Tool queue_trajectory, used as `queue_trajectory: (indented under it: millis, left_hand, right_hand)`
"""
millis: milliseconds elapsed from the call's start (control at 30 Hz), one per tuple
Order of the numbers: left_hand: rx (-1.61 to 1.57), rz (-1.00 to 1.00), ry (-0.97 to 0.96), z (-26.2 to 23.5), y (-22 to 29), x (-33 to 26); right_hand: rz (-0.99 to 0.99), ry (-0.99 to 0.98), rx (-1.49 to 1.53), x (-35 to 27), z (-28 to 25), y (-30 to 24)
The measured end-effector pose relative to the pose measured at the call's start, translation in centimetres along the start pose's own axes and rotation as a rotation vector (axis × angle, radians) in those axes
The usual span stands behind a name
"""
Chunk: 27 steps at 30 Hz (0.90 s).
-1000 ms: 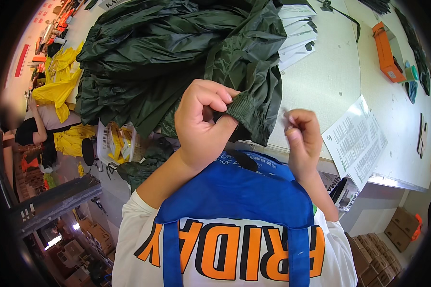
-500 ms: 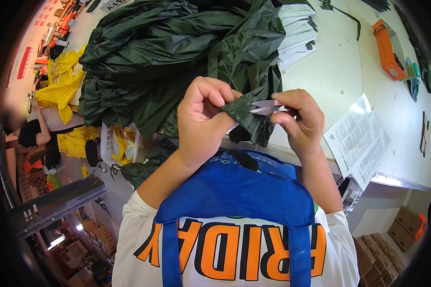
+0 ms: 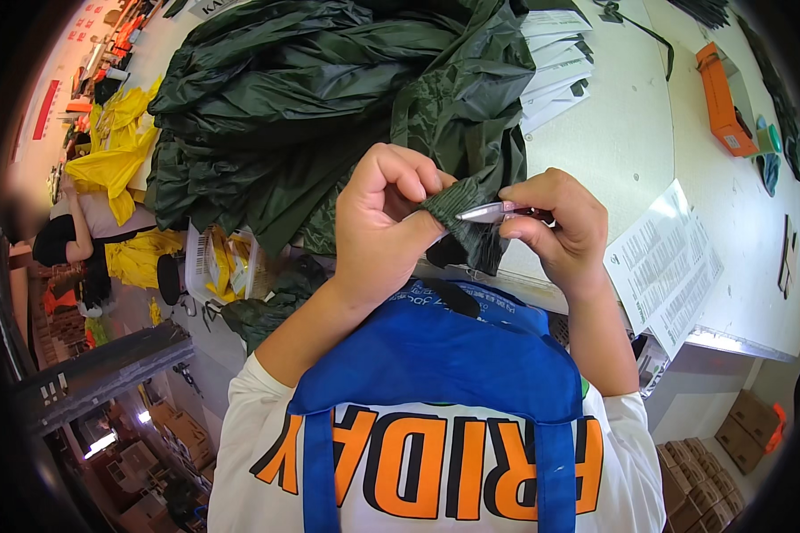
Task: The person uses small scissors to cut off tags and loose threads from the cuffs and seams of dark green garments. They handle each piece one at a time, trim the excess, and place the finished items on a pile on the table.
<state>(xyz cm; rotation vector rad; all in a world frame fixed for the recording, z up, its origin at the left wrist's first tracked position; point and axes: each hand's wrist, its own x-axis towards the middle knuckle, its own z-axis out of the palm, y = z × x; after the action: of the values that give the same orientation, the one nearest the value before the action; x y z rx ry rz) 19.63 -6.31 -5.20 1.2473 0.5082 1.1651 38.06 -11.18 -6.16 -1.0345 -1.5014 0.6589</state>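
A heap of dark green, shiny garments (image 3: 284, 98) spreads over the table in front of me. My left hand (image 3: 387, 213) pinches the gathered, ribbed edge (image 3: 460, 206) of one of them and keeps it stretched above the table's near edge. Thread snips (image 3: 484, 212) with silver blades sit in my right hand (image 3: 560, 226), between thumb and fingers. Their blades look closed and lie against the ribbed fabric, tips pointing left. Whether a thread is between the blades is too small to tell.
Printed sheets (image 3: 667, 258) lie at the table's right edge, and stacked white papers (image 3: 556, 67) beside the heap. An orange box (image 3: 724, 98) stands farther right. At left are a white basket (image 3: 196, 266) with yellow pieces, yellow garments (image 3: 111, 169) and another person (image 3: 80, 231).
The snips' blades were spread apart at the fabric and are now together. Both hands have shifted very slightly to the right.
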Motion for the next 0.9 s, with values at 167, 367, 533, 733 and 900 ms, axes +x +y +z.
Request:
queue_trajectory:
  millis: [167,367,533,733,900]
  left_hand:
    - [0.028,0.014,0.025,0.0,0.2,0.1]
    - [0.407,0.079,-0.048,0.8,1.9,1.1]
    - [0.790,-0.470,-0.459,0.1,5.6,2.4]
    - [0.243,-0.745,-0.435,-0.2,5.2,2.1]
    - [0.045,-0.806,-0.359,-0.5,5.4,2.3]
  right_hand:
    - [0.110,0.120,0.166,-1.4,0.4,0.7]
    - [-0.036,0.132,-0.165,-1.8,3.7,0.0]
    - [0.159,-0.038,0.012,-0.1,-1.5,-0.3]
    - [0.502,-0.105,0.235,-0.2,-1.5,-0.1]
    - [0.223,0.140,0.018,-1.6,-2.0,-1.5]
